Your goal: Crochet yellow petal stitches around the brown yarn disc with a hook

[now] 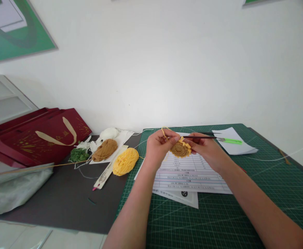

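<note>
Between my two hands is a round crocheted piece (pixel 180 149), brown in the middle with a yellow edge. My left hand (pixel 162 142) pinches its left side, and a strand of yellow yarn loops over the fingers. A dark crochet hook (pixel 199 137) lies level in my right hand (pixel 202 147), its tip at the top edge of the piece. The fingers of my right hand are closed and also near the piece's right edge. The yellow yarn ball (pixel 126 162) rests left of my hands, its strand running toward them.
Printed sheets (pixel 182 176) lie under my hands on a green cutting mat (pixel 219 214). A green-handled craft knife (pixel 231 141) sits on white paper (pixel 230 133) at right. Brown yarn (pixel 104 150), white yarn (pixel 109 134) and green yarn (pixel 79 155) lie left, near dark red bags (pixel 53 138).
</note>
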### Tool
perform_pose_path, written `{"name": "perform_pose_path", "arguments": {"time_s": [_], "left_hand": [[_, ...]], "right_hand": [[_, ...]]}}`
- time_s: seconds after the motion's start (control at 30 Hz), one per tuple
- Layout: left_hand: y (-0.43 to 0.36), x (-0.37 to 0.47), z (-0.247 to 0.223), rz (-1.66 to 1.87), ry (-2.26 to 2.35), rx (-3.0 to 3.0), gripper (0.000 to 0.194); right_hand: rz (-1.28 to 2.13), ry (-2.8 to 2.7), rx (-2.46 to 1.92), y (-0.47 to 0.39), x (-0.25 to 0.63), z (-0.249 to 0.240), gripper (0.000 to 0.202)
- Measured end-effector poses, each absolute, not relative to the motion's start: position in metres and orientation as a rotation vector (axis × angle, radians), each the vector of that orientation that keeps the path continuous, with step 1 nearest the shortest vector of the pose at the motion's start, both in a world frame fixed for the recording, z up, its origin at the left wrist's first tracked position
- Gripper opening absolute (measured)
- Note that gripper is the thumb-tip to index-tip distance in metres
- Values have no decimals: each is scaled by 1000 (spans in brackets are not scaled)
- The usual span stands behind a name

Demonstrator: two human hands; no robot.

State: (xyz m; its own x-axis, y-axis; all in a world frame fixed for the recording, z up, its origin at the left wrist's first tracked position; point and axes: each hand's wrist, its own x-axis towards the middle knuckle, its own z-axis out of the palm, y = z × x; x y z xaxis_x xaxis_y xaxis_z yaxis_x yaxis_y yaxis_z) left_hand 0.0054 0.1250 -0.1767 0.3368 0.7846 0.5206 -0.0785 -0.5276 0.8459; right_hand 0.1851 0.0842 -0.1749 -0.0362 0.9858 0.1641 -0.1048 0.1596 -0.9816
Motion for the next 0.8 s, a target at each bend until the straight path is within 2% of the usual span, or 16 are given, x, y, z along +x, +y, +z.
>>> {"name": "perform_pose_path", "arguments": {"time_s": [0.63,0.8], "left_hand": [[125,3,-175,1201,675,1886,20],[125,3,-175,1235,699,1862,20]], "right_hand": [[1236,-1256,-958,84,183,-175,41],[1171,-1286,-907,82,181,-177,35]]}}
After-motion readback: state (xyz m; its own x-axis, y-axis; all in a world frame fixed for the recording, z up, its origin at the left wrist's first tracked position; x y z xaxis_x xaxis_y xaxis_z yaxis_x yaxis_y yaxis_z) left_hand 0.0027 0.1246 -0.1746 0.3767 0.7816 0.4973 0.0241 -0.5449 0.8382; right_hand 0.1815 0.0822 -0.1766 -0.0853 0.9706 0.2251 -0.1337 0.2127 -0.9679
